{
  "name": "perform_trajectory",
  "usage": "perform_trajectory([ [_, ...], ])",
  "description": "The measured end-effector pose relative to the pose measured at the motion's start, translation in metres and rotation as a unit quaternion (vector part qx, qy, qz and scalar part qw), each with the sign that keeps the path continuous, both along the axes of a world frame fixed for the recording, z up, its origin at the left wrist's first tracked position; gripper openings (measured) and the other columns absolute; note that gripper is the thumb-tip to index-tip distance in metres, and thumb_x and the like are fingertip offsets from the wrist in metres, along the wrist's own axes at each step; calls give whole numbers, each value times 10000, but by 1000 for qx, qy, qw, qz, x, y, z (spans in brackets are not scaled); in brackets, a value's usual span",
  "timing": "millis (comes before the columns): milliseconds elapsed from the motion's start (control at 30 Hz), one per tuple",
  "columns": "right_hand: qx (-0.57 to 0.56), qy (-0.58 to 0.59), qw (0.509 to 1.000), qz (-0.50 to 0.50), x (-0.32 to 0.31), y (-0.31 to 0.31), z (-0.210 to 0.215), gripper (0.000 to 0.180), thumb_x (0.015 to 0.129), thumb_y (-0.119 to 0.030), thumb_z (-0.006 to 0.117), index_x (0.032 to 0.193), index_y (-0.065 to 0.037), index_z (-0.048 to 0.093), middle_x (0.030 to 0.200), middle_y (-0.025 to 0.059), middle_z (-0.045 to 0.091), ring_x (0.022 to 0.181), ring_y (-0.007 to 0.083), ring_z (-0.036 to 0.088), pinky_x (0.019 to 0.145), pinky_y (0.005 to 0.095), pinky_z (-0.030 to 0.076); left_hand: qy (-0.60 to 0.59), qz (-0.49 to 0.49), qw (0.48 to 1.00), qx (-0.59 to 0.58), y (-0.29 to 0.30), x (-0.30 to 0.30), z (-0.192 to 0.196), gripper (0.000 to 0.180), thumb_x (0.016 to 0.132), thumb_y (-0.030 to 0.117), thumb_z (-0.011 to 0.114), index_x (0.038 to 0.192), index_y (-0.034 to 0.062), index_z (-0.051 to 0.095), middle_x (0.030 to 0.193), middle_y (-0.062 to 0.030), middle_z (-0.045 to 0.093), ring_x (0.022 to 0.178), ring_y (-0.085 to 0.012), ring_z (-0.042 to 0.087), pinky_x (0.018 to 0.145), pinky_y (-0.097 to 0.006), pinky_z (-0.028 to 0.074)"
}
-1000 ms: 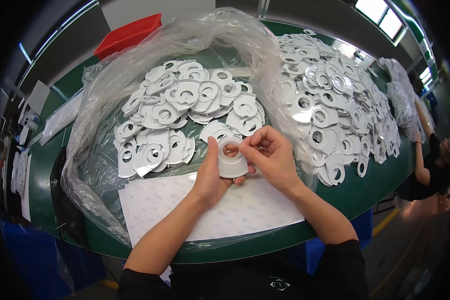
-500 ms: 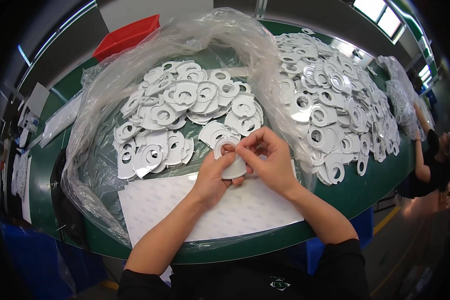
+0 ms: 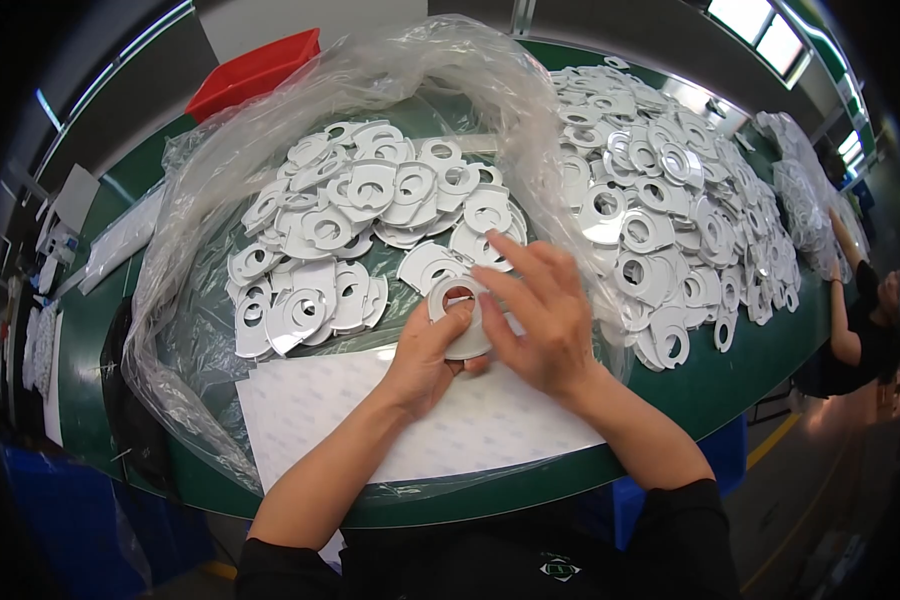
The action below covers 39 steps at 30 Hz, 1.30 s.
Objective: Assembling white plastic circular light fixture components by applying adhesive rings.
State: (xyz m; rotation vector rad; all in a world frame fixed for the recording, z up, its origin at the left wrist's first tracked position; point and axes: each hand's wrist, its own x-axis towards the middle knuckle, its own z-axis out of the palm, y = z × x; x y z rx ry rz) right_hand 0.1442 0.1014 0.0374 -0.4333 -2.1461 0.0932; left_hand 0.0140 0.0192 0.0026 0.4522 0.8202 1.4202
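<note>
In the middle of the view, my left hand [image 3: 425,355] grips a white, rounded flat plastic part with a large round hole [image 3: 466,346], its thumb on the face by the hole. Just to the right, my right hand [image 3: 535,320] has its fingers spread, and its thumb is close to the part's right edge; whether it touches cannot be made out. Beyond my hands lies a heap of similar white parts [image 3: 322,232] on a clear plastic bag. White sheets [image 3: 410,440] with faint printing lie beneath my hands.
A bigger pile of white parts [image 3: 660,285] covers the right side of the green table [image 3: 750,385]. The crumpled clear bag [image 3: 195,205] rings the nearer heap. At the back left stands a red bin [image 3: 255,75]. Another person's arms [image 3: 842,300] reach toward bagged parts at far right.
My right hand has let go of its pinch at the part's edge, and its fingers have spread and lifted. The left hand keeps the part in the same place.
</note>
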Motion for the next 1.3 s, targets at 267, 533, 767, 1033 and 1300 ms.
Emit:
perform_trajectory([
  [267, -589, 50, 801, 95, 8, 8, -5, 166, 823, -81, 642, 949, 26, 663, 795, 83, 643, 575, 99, 595, 498, 221, 447, 40, -44, 998, 35, 0, 2, 1, 290, 952, 199, 450, 1214, 82, 406, 973, -89, 583, 805, -143, 593, 541, -234, 417],
  [533, -590, 35, 805, 59, 8, 8, 0, 132, 829, -102, 658, 834, 29, 645, 678, 25, 621, 524, 43, 546, 450, 182, 391, 109, -68, 991, 31, -2, 6, 7, 431, 985, 324, 393, 1345, 110, 294, 960, -106, 577, 773, -142, 591, 525, -219, 396],
  [767, -424, -95, 897, -76, 5, -1, 9, 295, 706, -245, 776, 669, -27, 580, 590, 33, 576, 460, 88, 487, 428, 243, 362, 95, -111, 989, 31, -3, 4, 7, 859, 853, 750, 104, 1443, 126, 130, 950, -116, 579, 737, -166, 599, 473, -230, 355],
  [1033, -323, -136, 937, -1, 19, 7, 11, 377, 660, -327, 787, 728, -28, 566, 616, 59, 581, 532, 198, 566, 512, 320, 439, 58, -116, 991, 11, 0, -1, 8, 916, 825, 779, 92, 1434, 97, 139, 1018, -116, 580, 710, -202, 611, 437, -238, 335],
  [1300, -486, -125, 864, 30, 24, 11, 15, 211, 801, -143, 677, 894, 39, 624, 700, 53, 622, 612, 96, 531, 550, 240, 423, 11, -118, 993, -10, 2, -2, 10, 881, 830, 775, 87, 1395, 113, 229, 856, -164, 599, 645, -219, 614, 404, -237, 311],
])
